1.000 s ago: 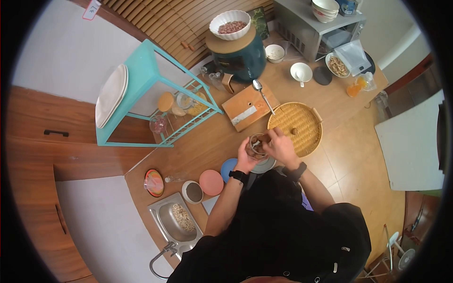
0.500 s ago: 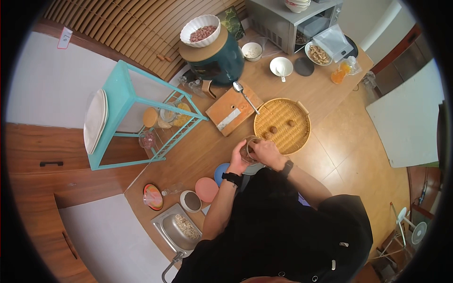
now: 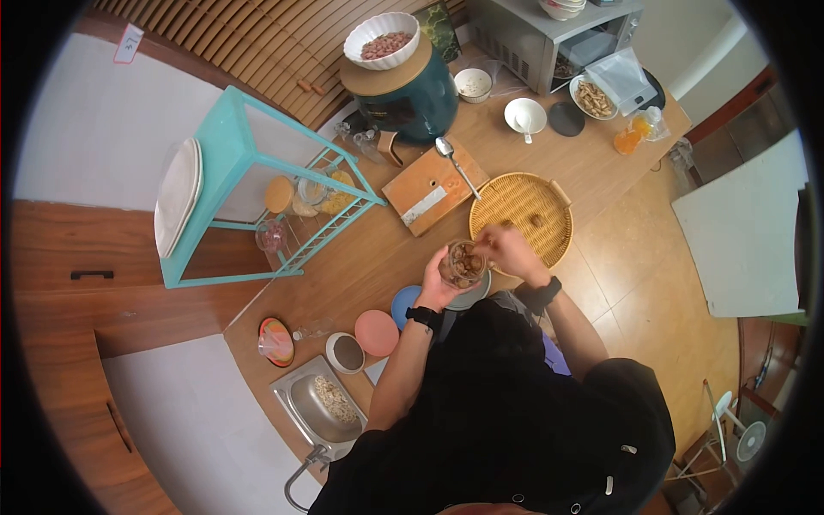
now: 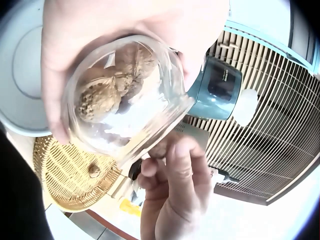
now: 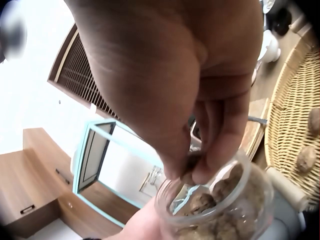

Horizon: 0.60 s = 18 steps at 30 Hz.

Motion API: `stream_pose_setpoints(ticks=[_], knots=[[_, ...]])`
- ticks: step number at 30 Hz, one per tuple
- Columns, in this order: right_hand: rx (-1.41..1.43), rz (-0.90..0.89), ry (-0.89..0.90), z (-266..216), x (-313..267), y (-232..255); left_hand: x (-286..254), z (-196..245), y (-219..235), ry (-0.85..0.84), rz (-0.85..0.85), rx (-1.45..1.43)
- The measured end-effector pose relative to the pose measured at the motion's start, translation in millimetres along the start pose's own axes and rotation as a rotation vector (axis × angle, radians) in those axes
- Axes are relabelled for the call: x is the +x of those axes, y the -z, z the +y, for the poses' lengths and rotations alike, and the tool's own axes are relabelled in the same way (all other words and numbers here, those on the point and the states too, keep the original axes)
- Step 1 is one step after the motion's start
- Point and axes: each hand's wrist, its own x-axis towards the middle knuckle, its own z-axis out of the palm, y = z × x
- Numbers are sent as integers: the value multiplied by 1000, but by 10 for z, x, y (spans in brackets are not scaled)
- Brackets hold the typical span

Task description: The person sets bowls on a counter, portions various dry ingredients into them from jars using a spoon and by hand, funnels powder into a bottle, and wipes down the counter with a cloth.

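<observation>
My left hand [image 3: 436,283] grips a clear jar [image 5: 266,200] of walnuts [image 4: 100,100], its mouth tilted toward my other hand. Right at the rim, my right hand [image 3: 515,256] pinches a walnut [image 5: 189,175] between thumb and fingers, seen in both wrist views. Just beyond the jar lies a round woven tray [image 3: 549,245] with a side handle. A walnut [image 3: 537,221] rests on it, and the right wrist view shows another walnut [image 5: 307,158] there. My right hand covers part of the tray in the head view.
A wooden block [image 3: 421,206] with a spoon [image 3: 455,163] lies behind the jar. Blue [image 3: 407,305] and pink [image 3: 376,333] plates sit left of my left hand, near the sink [image 3: 296,395]. A turquoise rack [image 3: 232,142] stands at left, a microwave [image 3: 532,43] at back.
My right hand has come up from inside the jar to its rim with a walnut. Half a second ago its fingers reached into the jar. The left hand keeps its grip.
</observation>
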Motion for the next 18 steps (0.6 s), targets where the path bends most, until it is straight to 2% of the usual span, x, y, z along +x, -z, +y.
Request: stream_pose_setpoints(ticks=[1, 3, 6, 7, 8, 10, 11, 13, 16, 18], knots=[[-2, -4, 3, 140, -12, 18, -12, 1, -2, -3, -1, -18], [-316, 214, -86, 467, -16, 11, 2, -17, 12, -28, 8, -8], [-272, 265, -3, 322, -35, 3, 5, -24, -17, -45, 9, 8], [-109, 163, 36, 301, -23, -61, -1, -36, -26, -44, 3, 4], [-109, 161, 31, 148, -55, -120, 5, -61, 3, -39, 5, 2], [-430, 28, 199, -165, -144, -242, 63, -46, 20, -45, 14, 49], [-437, 33, 200, -175, -162, -347, 89, -40, 19, -46, 6, 50], [-771, 26, 209, -101, -155, -581, 59, -17, -18, -78, -14, 134], [-838, -5, 288, -52, -87, -686, -101, 28, -122, -33, 31, 116], [-756, 9, 298, -90, -8, -644, -108, 22, -75, -34, 46, 102]])
